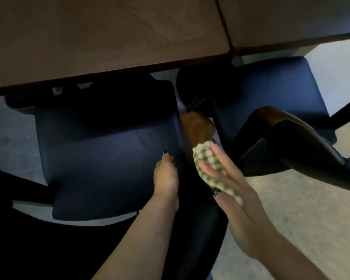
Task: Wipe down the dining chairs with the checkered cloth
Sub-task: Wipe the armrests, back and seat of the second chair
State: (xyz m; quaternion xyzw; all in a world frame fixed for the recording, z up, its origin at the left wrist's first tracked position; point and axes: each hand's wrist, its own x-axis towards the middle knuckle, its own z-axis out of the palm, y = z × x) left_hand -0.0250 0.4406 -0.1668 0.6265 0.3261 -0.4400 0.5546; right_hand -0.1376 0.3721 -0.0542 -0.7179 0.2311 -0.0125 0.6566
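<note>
A dining chair with a dark seat (101, 158) stands tucked partly under the table. Its wooden armrest end (198, 126) sticks up at the seat's right side. My right hand (236, 197) holds the green and white checkered cloth (205, 158) against the armrest, fingers laid straight over it and the thumb pinching it from below. My left hand (166, 176) sits at the seat's right edge, thumb on the seat. Its fingers curl down over the edge into the dark gap, where they are hidden.
A brown wooden table (89, 37) overhangs the chair, and a second table (291, 17) adjoins it on the right. Another dark-seated chair (271, 87) with a curved wooden back (291, 142) stands close on the right. Grey floor (291, 219) shows at lower right.
</note>
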